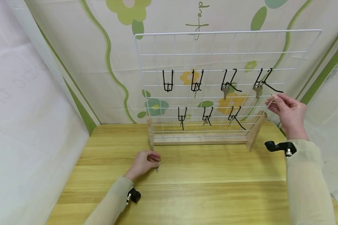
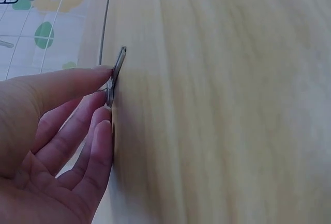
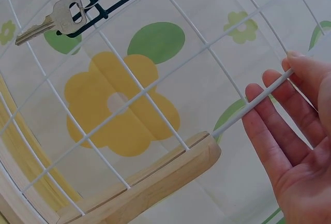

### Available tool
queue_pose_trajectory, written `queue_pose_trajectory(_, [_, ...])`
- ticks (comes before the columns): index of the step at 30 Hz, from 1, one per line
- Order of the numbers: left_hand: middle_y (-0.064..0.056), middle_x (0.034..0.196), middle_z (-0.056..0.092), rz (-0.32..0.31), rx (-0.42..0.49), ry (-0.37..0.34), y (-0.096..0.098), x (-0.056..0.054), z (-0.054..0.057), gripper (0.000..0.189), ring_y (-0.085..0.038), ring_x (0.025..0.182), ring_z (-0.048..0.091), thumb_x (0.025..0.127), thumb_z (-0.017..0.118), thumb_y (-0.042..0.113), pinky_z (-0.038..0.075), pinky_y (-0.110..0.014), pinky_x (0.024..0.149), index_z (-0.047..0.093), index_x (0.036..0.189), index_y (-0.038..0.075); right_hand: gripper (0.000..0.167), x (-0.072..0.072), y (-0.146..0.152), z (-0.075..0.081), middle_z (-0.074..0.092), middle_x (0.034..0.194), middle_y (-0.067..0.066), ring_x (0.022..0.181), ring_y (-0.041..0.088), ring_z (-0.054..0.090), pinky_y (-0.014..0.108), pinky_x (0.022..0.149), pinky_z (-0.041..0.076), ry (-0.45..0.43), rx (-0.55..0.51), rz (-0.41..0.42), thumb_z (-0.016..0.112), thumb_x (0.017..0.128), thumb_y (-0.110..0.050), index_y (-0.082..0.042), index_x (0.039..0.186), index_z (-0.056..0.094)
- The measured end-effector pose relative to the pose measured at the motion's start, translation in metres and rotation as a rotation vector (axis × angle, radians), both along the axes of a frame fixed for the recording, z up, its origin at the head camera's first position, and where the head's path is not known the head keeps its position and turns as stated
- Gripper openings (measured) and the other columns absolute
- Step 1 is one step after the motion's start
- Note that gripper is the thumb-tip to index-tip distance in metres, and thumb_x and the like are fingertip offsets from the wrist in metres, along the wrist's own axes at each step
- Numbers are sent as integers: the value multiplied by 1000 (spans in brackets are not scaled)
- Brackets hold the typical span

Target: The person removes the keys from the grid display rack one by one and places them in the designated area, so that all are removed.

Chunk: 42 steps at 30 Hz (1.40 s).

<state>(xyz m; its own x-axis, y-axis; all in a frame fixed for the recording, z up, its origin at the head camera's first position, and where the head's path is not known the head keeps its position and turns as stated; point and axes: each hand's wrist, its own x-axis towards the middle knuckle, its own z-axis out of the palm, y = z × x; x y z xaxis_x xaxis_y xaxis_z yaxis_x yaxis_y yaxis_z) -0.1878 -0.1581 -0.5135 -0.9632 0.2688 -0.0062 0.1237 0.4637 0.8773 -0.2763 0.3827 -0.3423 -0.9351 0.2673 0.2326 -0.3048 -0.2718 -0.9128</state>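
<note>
My left hand [image 1: 142, 163] pinches a small metal key [image 2: 118, 63] between thumb and fingers, low over the table in front of the stand's left foot. At the right side, my right hand [image 1: 293, 114] holds the outer wire of a white wire grid rack [image 1: 228, 32], thumb and fingertips on the rod. That grid stands upright in a wooden base [image 1: 200, 142]. Black double-prong hooks [image 1: 168, 90] hang on it in two rows, several of them carrying keys. One silver key [image 3: 70, 17] on its ring shows plainly in the right wrist view.
The wooden tabletop [image 1: 208, 181] spreads before the rack. Behind it hangs a white cloth [image 1: 73, 59] printed with flowers and leaves, with more white cloth at both sides. The base's right foot [image 1: 255, 131] juts toward the front.
</note>
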Motion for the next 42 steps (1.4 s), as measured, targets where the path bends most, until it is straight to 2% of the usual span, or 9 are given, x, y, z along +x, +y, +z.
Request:
queue_pose_trajectory(3, [-5, 98, 74, 7, 30, -10, -2, 1, 5, 26, -19, 85, 68, 85, 83, 3, 58, -32, 73, 74, 110, 2, 31, 1, 0, 0, 76, 94, 13, 82, 21, 76, 31, 75, 58, -9, 0, 0, 79, 89, -10, 3, 117, 73])
queue_pose_trajectory(6, [-9, 101, 74, 57, 74, -8, -3, 1, 19, 29, -21, 87, 69, 85, 83, 5, 59, -34, 73, 73, 112, 0, 31, 1, -1, 0, 76, 95, 14, 82, 22, 75, 32, 76, 58, -7, -22, 8, 79, 89, -8, 4, 117, 72])
queue_pose_trajectory(9, [-13, 105, 73, 123, 116, 28, -4, 1, 45, 30, -22, 89, 68, 86, 83, 8, 59, -34, 75, 73, 113, 2, 30, 2, -2, 1, 75, 95, 16, 82, 23, 75, 32, 76, 58, 16, -40, 15, 78, 89, -6, 5, 116, 72])
queue_pose_trajectory(13, [-10, 108, 73, 166, 174, 137, -2, -2, 86, 31, -23, 93, 69, 87, 83, 12, 57, -31, 82, 73, 116, 5, 29, 2, -2, 2, 75, 94, 16, 80, 23, 75, 32, 75, 58, 33, -22, 2, 78, 90, -6, 6, 116, 72])
queue_pose_trajectory(18, [-3, 105, 74, 164, 241, 270, 6, -8, 132, 30, -22, 94, 69, 88, 83, 24, 57, -31, 84, 75, 113, 11, 30, 3, -4, 4, 76, 93, 14, 81, 21, 75, 30, 74, 58, 16, 39, -28, 78, 90, -7, 6, 116, 72])
queue_pose_trajectory(23, [1, 107, 73, 112, 287, 319, 22, -15, 165, 31, -19, 96, 69, 88, 83, 32, 57, -33, 86, 76, 114, 16, 29, 4, -7, 7, 76, 96, 13, 84, 21, 75, 30, 77, 57, 16, 56, -36, 78, 90, -7, 7, 115, 72])
queue_pose_trajectory(27, [-3, 109, 74, 71, 356, 331, 41, -20, 182, 29, -21, 98, 70, 89, 83, 25, 57, -34, 87, 76, 114, 13, 29, 3, -9, 8, 75, 99, 14, 87, 22, 75, 31, 78, 56, 19, 36, -42, 79, 88, -6, 7, 114, 72])
queue_pose_trajectory(32, [-7, 108, 74, 63, 422, 347, 65, -24, 192, 26, -20, 96, 71, 89, 83, 18, 58, -33, 85, 77, 112, 10, 33, 2, -12, 7, 75, 97, 15, 84, 23, 75, 33, 77, 57, 26, -4, -62, 80, 87, -3, 11, 115, 69])
queue_pose_trajectory(42, [0, 107, 75, 112, 428, 426, 104, -37, 208, 31, -12, 95, 70, 89, 83, 23, 57, -29, 86, 76, 118, 13, 35, 0, -9, 5, 75, 94, 15, 81, 24, 75, 33, 75, 58, 36, -22, -71, 81, 86, -4, 11, 115, 70])
